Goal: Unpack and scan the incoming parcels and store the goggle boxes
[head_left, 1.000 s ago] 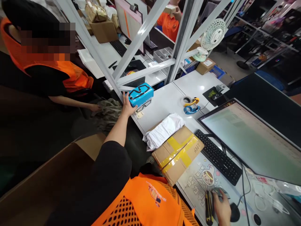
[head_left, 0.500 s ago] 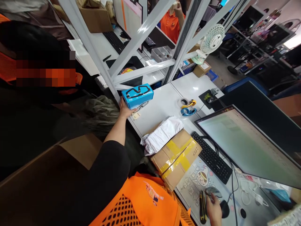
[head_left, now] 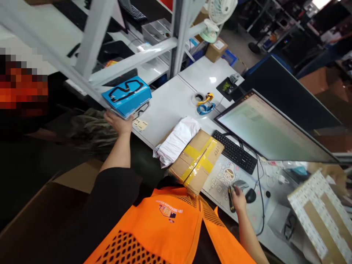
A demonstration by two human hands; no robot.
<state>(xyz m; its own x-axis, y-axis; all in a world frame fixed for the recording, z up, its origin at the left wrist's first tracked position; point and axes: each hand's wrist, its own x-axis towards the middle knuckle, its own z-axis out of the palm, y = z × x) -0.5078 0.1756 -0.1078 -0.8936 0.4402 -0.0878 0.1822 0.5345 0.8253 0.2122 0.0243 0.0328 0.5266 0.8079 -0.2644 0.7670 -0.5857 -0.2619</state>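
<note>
My left hand (head_left: 118,123) grips the underside of a blue box (head_left: 126,96) printed with a black glasses outline, held just off the left edge of the white table (head_left: 176,106). My right hand (head_left: 238,198) rests on the cartoon desk mat (head_left: 222,179), closed around a yellow and black utility knife (head_left: 230,198), next to a black mouse (head_left: 250,195). A cardboard box with yellow tape (head_left: 196,161) and a white poly bag (head_left: 177,140) lie between my hands. Small labels (head_left: 140,124) lie near the blue box.
A black keyboard (head_left: 233,151) and monitor (head_left: 266,128) stand on the right. Tape rolls (head_left: 205,102) sit further back. White shelf posts (head_left: 132,62) rise behind the table. A person in an orange vest (head_left: 22,91) is at the left. A patterned box (head_left: 321,212) sits at far right.
The view has swung down and right. My left hand has drawn the blue box leftward off the table edge. My right hand stays by the mouse.
</note>
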